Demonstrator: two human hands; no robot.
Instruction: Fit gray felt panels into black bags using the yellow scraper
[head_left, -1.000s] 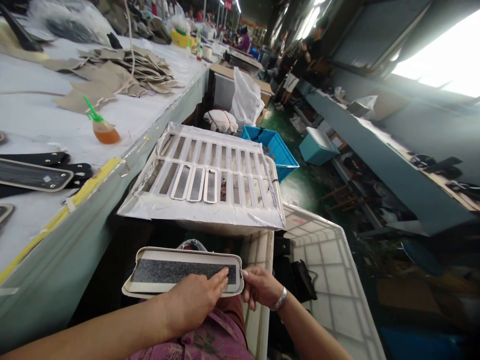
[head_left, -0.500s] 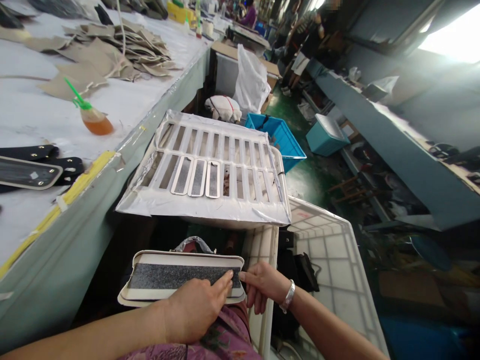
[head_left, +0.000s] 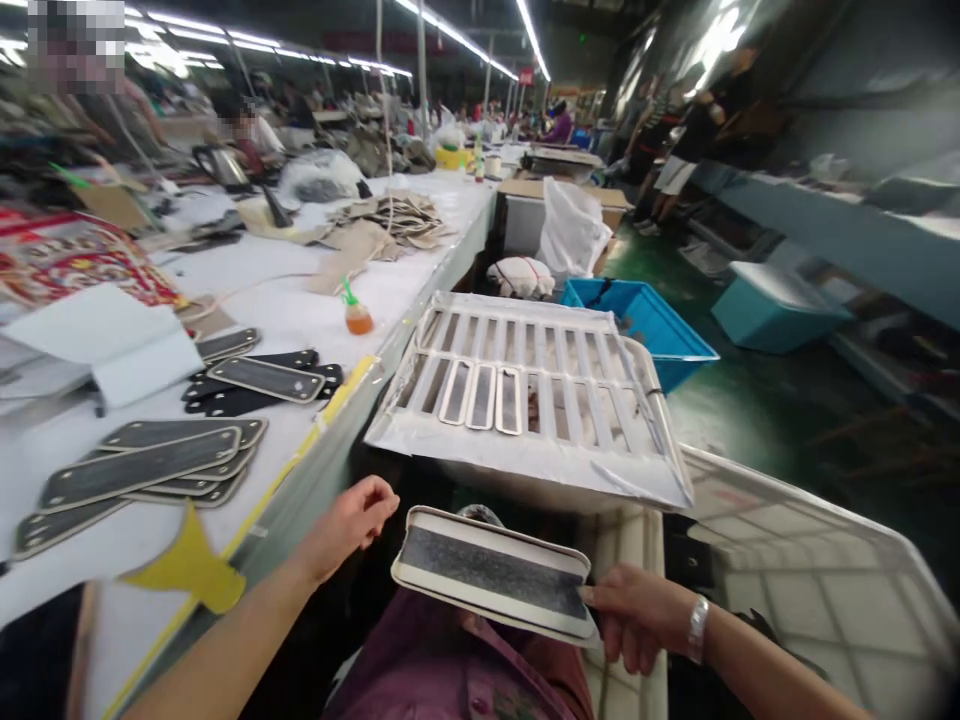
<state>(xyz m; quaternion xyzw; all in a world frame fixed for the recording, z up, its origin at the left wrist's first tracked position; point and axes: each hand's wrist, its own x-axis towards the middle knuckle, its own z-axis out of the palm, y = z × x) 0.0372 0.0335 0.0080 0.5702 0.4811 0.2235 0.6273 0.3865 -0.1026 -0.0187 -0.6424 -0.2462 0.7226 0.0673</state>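
A pale-edged handbag (head_left: pixel 491 572) with a dark grey strip along its upward face rests over the lap, tilted down to the right. Part of a plastic-wrapped handle (head_left: pixel 480 515) shows behind its far edge. My right hand (head_left: pixel 637 615), with a silver bracelet at the wrist, grips the bag's right end with thumb and fingers. Off the bag's left end, my left hand (head_left: pixel 356 525) is in the air beside the table edge. Its fingers are curled in towards the thumb and nothing shows in them.
Riveted dark panels (head_left: pixel 150 465) lie stacked on the white table (head_left: pixel 285 280), near a yellow piece (head_left: pixel 191 565) and an orange-filled bottle (head_left: pixel 358 318). Ahead is a slatted white crate (head_left: pixel 495 465) bearing three small pieces. A white bin (head_left: pixel 817 560) stands right, a blue bin (head_left: pixel 652 320) beyond.
My left hand has lifted off the bag's strip and moved left towards the table. The view has swung left and up. My right hand stays at the bag's right end.
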